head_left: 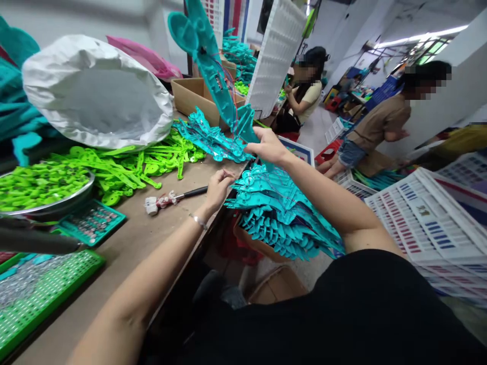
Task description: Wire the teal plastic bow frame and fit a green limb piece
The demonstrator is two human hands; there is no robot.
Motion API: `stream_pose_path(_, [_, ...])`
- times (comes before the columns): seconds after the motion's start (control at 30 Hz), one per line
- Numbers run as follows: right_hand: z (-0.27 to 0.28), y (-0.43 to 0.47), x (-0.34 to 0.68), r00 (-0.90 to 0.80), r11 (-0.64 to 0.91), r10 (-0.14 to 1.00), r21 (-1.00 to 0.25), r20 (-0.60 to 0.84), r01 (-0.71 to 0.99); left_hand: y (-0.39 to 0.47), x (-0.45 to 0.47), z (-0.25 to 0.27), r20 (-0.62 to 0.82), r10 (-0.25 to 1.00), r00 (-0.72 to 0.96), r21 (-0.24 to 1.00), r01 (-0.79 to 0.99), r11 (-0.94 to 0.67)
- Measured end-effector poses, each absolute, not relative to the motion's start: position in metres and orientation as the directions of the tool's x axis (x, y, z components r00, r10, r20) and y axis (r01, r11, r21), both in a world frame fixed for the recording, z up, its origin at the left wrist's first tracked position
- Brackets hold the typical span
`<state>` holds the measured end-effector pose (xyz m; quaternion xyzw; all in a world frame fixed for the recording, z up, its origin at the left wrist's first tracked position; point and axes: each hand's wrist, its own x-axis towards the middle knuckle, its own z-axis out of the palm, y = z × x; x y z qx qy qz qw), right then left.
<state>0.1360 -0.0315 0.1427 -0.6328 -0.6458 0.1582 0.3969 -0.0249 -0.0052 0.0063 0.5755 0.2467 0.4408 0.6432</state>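
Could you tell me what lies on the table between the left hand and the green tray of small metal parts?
In the head view, a black-handled tool with a white wrapped tip.

From my feed the room reads bright and even, lit by ceiling strip lights point(422, 36) at the upper right that blow out to white. The white bag point(95, 91) glares slightly. Shadows on the table point(152, 238) are soft. Wide-angle distortion bends the edges, and the corners smear; the nearest forearm looks soft.
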Motion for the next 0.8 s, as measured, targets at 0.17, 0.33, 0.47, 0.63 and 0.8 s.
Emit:
stream_pose_path(0.17, [0.133,-0.066,0.064,0.033,0.117,0.991,-0.953,0.131,0.28,-0.038,-0.096,0.027,0.248,0.799,0.548,0.899,-0.437,0.021])
stream_pose_path(0.33, [0.097,-0.098,-0.024,-0.008,0.061,0.998,-0.994,0.062,-0.093,-0.082,-0.164,0.029,0.235,0.915,0.328,0.949,-0.281,-0.143])
stream_pose_path(0.47, [0.064,-0.124,-0.086,-0.077,-0.011,0.997,-0.964,0.01,-0.264,-0.117,-0.233,0.02,0.173,0.97,0.17,0.985,-0.028,-0.171])
stream_pose_path(0.63, [0.022,-0.161,-0.161,-0.303,-0.341,0.93,-0.792,-0.207,-0.507,-0.166,-0.332,0.011,0.031,0.998,0.051,0.967,0.251,-0.043])
stream_pose_path(0.8, [-0.02,-0.193,-0.223,-0.516,-0.684,0.729,-0.499,-0.45,-0.532,-0.214,-0.407,-0.007,-0.079,0.997,0.017,0.885,0.461,0.063])
